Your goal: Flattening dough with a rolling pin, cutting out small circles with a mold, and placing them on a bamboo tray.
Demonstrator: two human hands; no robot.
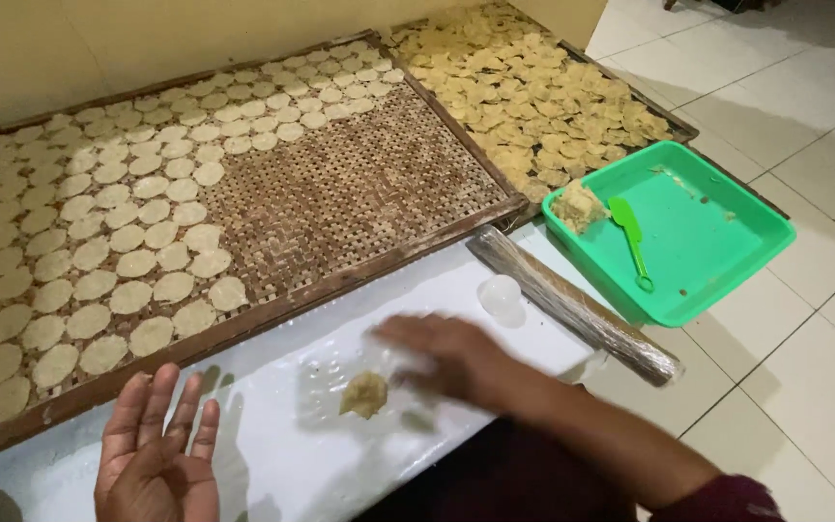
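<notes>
My left hand (158,452) lies flat with spread fingers on a white plastic sheet (273,454), holding nothing. My right hand (451,360), blurred by motion, hovers over the sheet just right of a small lump of yellowish dough (365,394); it seems to touch a thin clear plastic film, but whether it grips anything is unclear. A flattened pale round (502,293) sits on the sheet beyond the right hand. A foil-wrapped rolling pin (572,304) lies diagonally at the sheet's right edge.
A woven bamboo tray (359,193) in front holds several flat pale dough discs (128,222) on its left part. A second tray (533,92) of yellowish discs stands behind. A green plastic tub (717,242) with a dough lump (578,206) and green spatula (630,237) rests on white floor tiles.
</notes>
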